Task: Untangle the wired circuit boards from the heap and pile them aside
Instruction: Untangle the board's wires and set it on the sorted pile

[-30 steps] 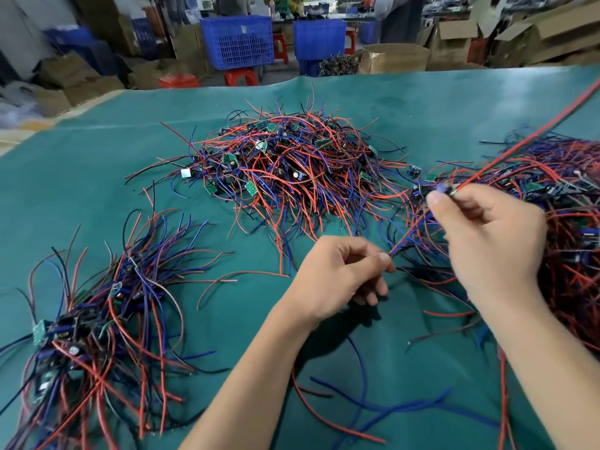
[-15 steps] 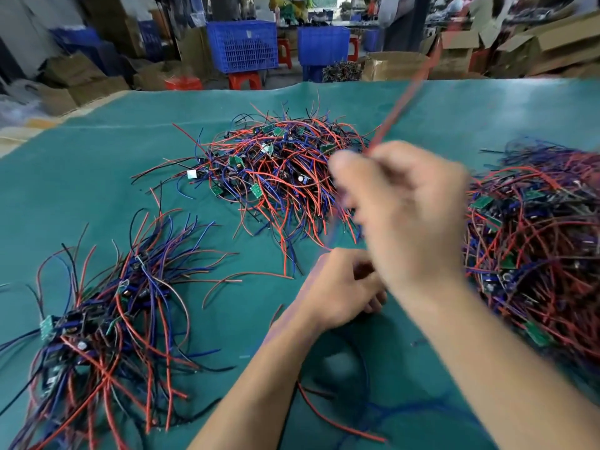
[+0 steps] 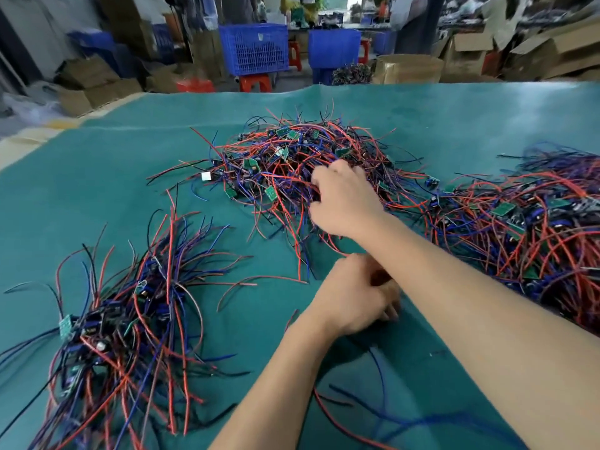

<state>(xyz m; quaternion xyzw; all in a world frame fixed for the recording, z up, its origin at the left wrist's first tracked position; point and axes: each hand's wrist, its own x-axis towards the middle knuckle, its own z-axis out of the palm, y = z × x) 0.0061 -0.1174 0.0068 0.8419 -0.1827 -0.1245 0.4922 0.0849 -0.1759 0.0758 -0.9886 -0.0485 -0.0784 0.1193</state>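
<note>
Three tangles of red, blue and black wires with small green circuit boards lie on the green table cover (image 3: 97, 190): a middle heap (image 3: 292, 164), a right heap (image 3: 535, 228) and a left pile (image 3: 123, 319) whose wires lie roughly aligned. My right hand (image 3: 344, 199) reaches across onto the near right side of the middle heap. It is blurred, its fingers point into the wires, and its grip cannot be made out. My left hand (image 3: 354, 300) rests on the cover under my right forearm with fingers curled. What it holds is hidden.
Loose blue and red wires (image 3: 380, 414) lie on the cover near the front edge. Beyond the table's far edge stand blue crates (image 3: 256, 50), red stools (image 3: 255, 82) and cardboard boxes (image 3: 406, 68). Bare cover shows at the far left and far right.
My right hand has swung left from the right heap, lifting a red-wired piece, and now sits low on the middle heap. My left hand has barely moved.
</note>
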